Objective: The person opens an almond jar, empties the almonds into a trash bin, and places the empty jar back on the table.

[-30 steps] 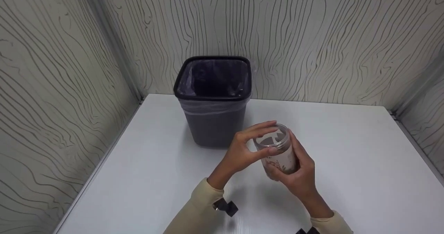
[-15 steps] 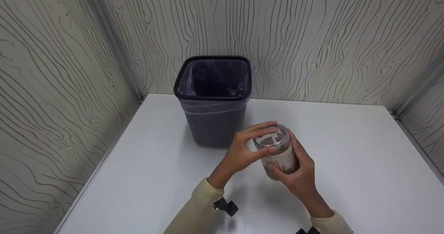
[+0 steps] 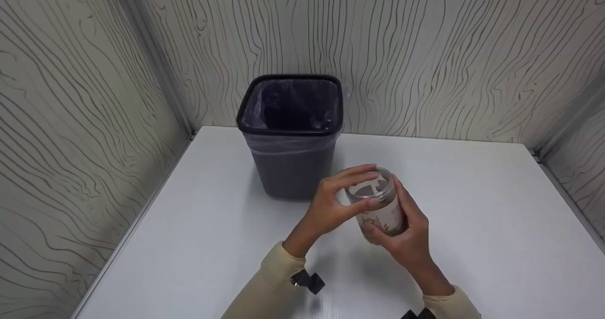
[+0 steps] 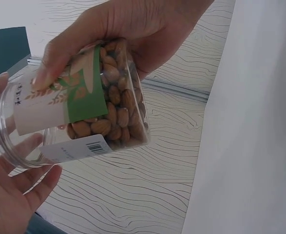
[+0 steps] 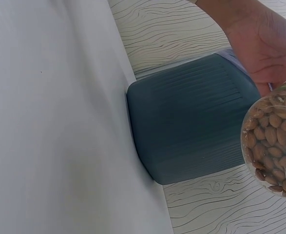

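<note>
A clear round jar (image 3: 388, 216) is held tilted above the white table in the head view, its top toward my left hand. My right hand (image 3: 410, 238) grips the body, fingers behind and thumb in front. Around the ridged top my left hand (image 3: 331, 204) curls, thumb on the near side and fingers across the far side. The left wrist view shows almonds (image 4: 118, 102) in the jar's bottom part and a green and white label (image 4: 86, 105). Whether a clear lid sits on the top, I cannot tell. In the right wrist view the jar's bottom faces the camera.
A dark bin (image 3: 293, 168) with a clear liner stands on the white table (image 3: 472, 205), just beyond my left hand. Wood-grain patterned panels (image 3: 401, 49) wall the table at the back and sides. Black camera mounts (image 3: 307, 281) sit at my sleeves.
The jar turns very slightly in my hands, the printed pattern shifting a little. My left thumb slides slightly along the rim. Both hands otherwise stay in place.
</note>
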The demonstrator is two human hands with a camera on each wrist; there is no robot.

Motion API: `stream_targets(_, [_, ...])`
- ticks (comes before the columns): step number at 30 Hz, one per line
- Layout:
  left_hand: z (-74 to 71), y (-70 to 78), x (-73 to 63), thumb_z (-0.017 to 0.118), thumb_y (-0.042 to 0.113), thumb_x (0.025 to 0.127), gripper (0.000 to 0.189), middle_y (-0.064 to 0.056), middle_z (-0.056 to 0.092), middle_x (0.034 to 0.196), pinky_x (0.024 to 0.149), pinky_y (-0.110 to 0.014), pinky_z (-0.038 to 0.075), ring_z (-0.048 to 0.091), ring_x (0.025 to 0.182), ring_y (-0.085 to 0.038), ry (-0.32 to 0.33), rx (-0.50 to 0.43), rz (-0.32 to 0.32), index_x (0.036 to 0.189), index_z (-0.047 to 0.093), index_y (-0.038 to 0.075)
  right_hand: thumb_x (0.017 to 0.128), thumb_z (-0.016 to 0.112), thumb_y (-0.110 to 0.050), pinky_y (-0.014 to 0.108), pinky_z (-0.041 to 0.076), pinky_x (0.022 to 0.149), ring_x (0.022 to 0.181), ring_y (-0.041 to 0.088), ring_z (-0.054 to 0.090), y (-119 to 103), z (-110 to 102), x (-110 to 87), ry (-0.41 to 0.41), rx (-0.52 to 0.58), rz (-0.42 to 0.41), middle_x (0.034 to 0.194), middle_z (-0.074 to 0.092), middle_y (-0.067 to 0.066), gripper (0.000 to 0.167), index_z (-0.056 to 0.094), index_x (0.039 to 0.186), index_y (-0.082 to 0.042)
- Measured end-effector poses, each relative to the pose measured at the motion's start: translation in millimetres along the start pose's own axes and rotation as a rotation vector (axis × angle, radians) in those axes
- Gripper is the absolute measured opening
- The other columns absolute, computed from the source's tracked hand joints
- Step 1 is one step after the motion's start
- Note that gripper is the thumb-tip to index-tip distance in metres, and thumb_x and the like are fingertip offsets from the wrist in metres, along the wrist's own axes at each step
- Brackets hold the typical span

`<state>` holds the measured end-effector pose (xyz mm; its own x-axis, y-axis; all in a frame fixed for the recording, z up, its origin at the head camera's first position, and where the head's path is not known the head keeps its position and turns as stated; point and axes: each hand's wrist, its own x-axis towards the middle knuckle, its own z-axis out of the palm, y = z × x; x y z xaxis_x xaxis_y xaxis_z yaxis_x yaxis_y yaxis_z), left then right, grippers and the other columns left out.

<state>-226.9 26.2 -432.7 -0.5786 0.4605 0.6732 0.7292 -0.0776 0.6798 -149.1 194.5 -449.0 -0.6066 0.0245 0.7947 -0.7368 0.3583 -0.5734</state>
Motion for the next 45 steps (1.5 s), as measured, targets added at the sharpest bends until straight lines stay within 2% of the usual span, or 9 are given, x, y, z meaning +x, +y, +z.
stream_targets(9, [2.6, -1.6, -1.3, 0.079, 0.019, 0.09, 0.043, -0.005, 0.06, 0.143, 0.109, -0.039, 0.045, 0.053, 0.134, -0.018, 0.018, 0.048, 0.021, 0.13, 0.069, 0.008, 0.058, 0.081, 0.014, 0.017, 0.045, 0.097, 0.119, 0.01, 0.056, 1.1, 0.1, -1.3, 0.005, -0.024, 0.001, 0.135, 0.051, 0.039, 0.097, 0.038, 0.145, 0.018])
stream_targets(19, [4.0, 0.6, -0.8, 0.08, 0.02, 0.09, 0.043, -0.007, 0.06, 0.143, 0.11, -0.038, 0.044, 0.052, 0.136, -0.016, 0.03, 0.045, 0.002, 0.13, 0.07, 0.008, 0.058, 0.083, 0.013, 0.017, 0.044, 0.098, 0.12, 0.008, 0.055, 1.2, 0.9, -0.8, 0.012, -0.049, -0.003, 0.135, 0.052, 0.04, 0.097, 0.039, 0.144, 0.019])
stream_targets(30, [11.6, 8.6, -3.0, 0.077, 0.031, 0.093, 0.042, -0.002, 0.061, 0.141, 0.107, -0.036, 0.046, 0.055, 0.132, -0.013, 0.094, 0.162, -0.033, 0.129, 0.07, 0.01, 0.057, 0.083, 0.012, 0.017, 0.045, 0.097, 0.119, 0.009, 0.056, 2.0, 0.6, -0.4, 0.022, -0.055, -0.029, 0.135, 0.052, 0.04, 0.096, 0.04, 0.143, 0.02])
stream_targets(45, [15.9, 16.7, -3.9, 0.076, 0.037, 0.093, 0.042, -0.003, 0.063, 0.139, 0.104, -0.036, 0.048, 0.057, 0.129, -0.012, 0.15, 0.23, -0.049, 0.128, 0.072, 0.015, 0.056, 0.084, 0.012, 0.017, 0.044, 0.1, 0.121, 0.008, 0.055, 2.3, 0.6, -0.1, 0.02, -0.065, -0.051, 0.134, 0.052, 0.041, 0.097, 0.04, 0.142, 0.021])
